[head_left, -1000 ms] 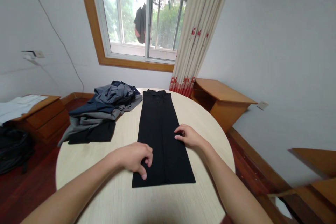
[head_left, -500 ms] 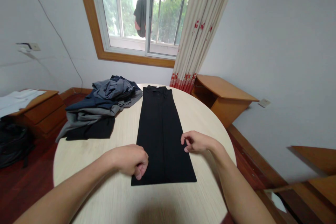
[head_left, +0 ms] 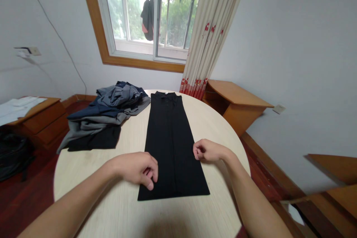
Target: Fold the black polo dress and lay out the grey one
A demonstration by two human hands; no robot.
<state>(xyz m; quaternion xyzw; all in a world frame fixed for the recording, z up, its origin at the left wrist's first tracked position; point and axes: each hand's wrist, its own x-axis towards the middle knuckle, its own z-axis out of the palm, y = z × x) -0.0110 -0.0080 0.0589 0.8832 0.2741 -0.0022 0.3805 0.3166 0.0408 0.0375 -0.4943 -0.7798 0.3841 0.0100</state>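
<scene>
Pale round table [head_left: 119, 215], black folded garment [head_left: 170, 130] flat at frame centre, long axis near-vertical, collar [head_left: 165, 94] toward top; left hand [head_left: 139, 167], right hand [head_left: 208, 150] at its side edges, fingers curled nearly closed, can't tell if gripping cloth

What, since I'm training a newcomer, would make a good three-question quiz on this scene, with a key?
1. Which hand is closer to the near end of the black garment?
2. True or false: from the wearer's view, the clothes pile lies left of the black garment.
3. Fill in the shape: the table has a ____ edge.

Key: 1. the left hand; 2. true; 3. curved.
</scene>
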